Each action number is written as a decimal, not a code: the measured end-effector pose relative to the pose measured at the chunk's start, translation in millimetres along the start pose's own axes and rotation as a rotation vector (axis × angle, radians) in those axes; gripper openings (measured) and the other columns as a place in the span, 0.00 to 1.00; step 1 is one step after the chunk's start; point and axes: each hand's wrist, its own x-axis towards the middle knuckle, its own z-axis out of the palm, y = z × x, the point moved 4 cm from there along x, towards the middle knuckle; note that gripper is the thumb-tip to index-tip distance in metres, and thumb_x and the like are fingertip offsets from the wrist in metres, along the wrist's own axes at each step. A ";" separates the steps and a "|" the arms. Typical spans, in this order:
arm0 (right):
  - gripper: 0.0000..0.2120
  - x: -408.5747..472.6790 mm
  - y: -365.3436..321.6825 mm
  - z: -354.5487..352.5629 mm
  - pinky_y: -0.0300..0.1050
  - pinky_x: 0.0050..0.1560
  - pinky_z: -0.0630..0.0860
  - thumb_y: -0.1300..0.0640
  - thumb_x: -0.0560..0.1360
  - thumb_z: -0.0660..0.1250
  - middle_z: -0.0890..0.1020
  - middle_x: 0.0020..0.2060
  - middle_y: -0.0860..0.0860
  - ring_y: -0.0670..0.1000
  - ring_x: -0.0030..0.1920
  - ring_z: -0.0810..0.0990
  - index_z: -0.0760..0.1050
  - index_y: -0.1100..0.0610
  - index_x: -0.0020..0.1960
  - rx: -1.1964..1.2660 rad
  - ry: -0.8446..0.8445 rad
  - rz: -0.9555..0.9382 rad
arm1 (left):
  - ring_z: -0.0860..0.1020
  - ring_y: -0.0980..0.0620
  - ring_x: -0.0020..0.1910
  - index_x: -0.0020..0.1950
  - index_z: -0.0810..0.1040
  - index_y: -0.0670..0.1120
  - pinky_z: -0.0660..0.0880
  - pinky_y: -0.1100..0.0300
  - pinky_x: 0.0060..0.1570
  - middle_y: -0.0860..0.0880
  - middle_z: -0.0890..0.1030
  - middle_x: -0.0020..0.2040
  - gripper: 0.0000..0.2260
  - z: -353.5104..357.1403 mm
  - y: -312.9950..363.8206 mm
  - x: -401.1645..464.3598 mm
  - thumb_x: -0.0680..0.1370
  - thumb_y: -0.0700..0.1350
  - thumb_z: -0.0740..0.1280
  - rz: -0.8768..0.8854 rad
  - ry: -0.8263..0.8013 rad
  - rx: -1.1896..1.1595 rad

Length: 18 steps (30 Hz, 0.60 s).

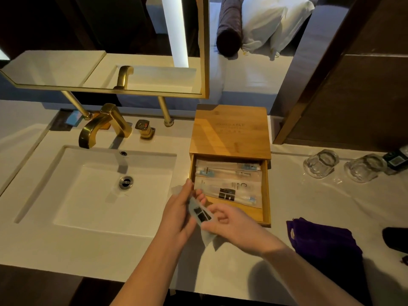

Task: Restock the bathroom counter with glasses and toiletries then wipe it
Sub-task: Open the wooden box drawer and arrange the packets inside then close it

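A wooden box (230, 133) stands on the white counter (309, 195), its drawer (267, 195) pulled out toward me. Packaged toothbrushes and other toiletry packets (229, 180) lie inside. Just in front of the drawer's left corner, my left hand (178, 215) and my right hand (234, 224) both grip a small clear toiletry sachet (202, 216) with dark labels. Two glasses (321, 163) (364, 167) stand upside down at the right. A folded purple cloth (326, 241) lies at the near right.
A white sink (92, 186) with a gold faucet (99, 125) and handle (144, 129) fills the left. A gold-framed mirror (205, 51) hangs above on posts. A dark bottle (397, 160) sits at the far right and a dark object (395, 239) lies by the cloth.
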 end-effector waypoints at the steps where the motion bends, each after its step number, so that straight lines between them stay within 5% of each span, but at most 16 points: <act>1: 0.22 -0.7 1.3 4.6 0.54 0.50 0.85 0.32 0.66 0.74 0.86 0.49 0.47 0.47 0.49 0.86 0.78 0.41 0.55 0.004 0.000 -0.011 | 0.84 0.48 0.44 0.50 0.85 0.42 0.83 0.54 0.50 0.41 0.84 0.44 0.09 4.1 -0.4 0.4 0.72 0.45 0.77 0.017 -0.027 0.022; 4: 0.17 -4.3 2.7 -11.3 0.58 0.45 0.85 0.40 0.67 0.74 0.84 0.48 0.48 0.51 0.47 0.85 0.80 0.42 0.54 -0.044 0.151 -0.025 | 0.85 0.43 0.49 0.57 0.82 0.44 0.84 0.52 0.44 0.38 0.85 0.53 0.12 3.5 3.4 4.8 0.74 0.42 0.76 0.158 0.050 0.416; 6: 0.16 -7.0 4.1 -32.2 0.49 0.42 0.85 0.41 0.69 0.74 0.83 0.49 0.45 0.49 0.47 0.84 0.79 0.39 0.56 -0.079 0.206 -0.045 | 0.85 0.41 0.50 0.53 0.84 0.45 0.81 0.55 0.40 0.39 0.85 0.56 0.06 3.0 12.8 5.9 0.76 0.42 0.73 0.259 0.112 0.660; 10: 0.18 -14.6 12.5 -62.7 0.38 0.45 0.83 0.43 0.71 0.75 0.82 0.54 0.42 0.39 0.51 0.83 0.77 0.37 0.60 -0.041 0.221 -0.045 | 0.83 0.43 0.54 0.46 0.85 0.46 0.82 0.51 0.49 0.46 0.84 0.57 0.03 -0.9 18.5 4.3 0.77 0.42 0.71 0.266 0.116 0.875; 15: 0.21 -15.0 20.4 -77.0 0.46 0.54 0.83 0.44 0.70 0.76 0.80 0.59 0.42 0.44 0.55 0.83 0.76 0.37 0.61 0.061 0.272 -0.030 | 0.87 0.40 0.51 0.61 0.80 0.47 0.84 0.50 0.46 0.40 0.87 0.55 0.18 -1.8 13.3 9.5 0.73 0.35 0.75 0.068 0.139 0.487; 18: 0.18 -16.6 19.5 -75.4 0.50 0.55 0.83 0.46 0.71 0.76 0.80 0.60 0.45 0.48 0.56 0.83 0.77 0.35 0.59 0.174 0.311 -0.040 | 0.86 0.43 0.43 0.62 0.79 0.40 0.84 0.56 0.36 0.37 0.86 0.49 0.22 0.7 8.0 11.8 0.70 0.42 0.78 -0.106 0.077 0.287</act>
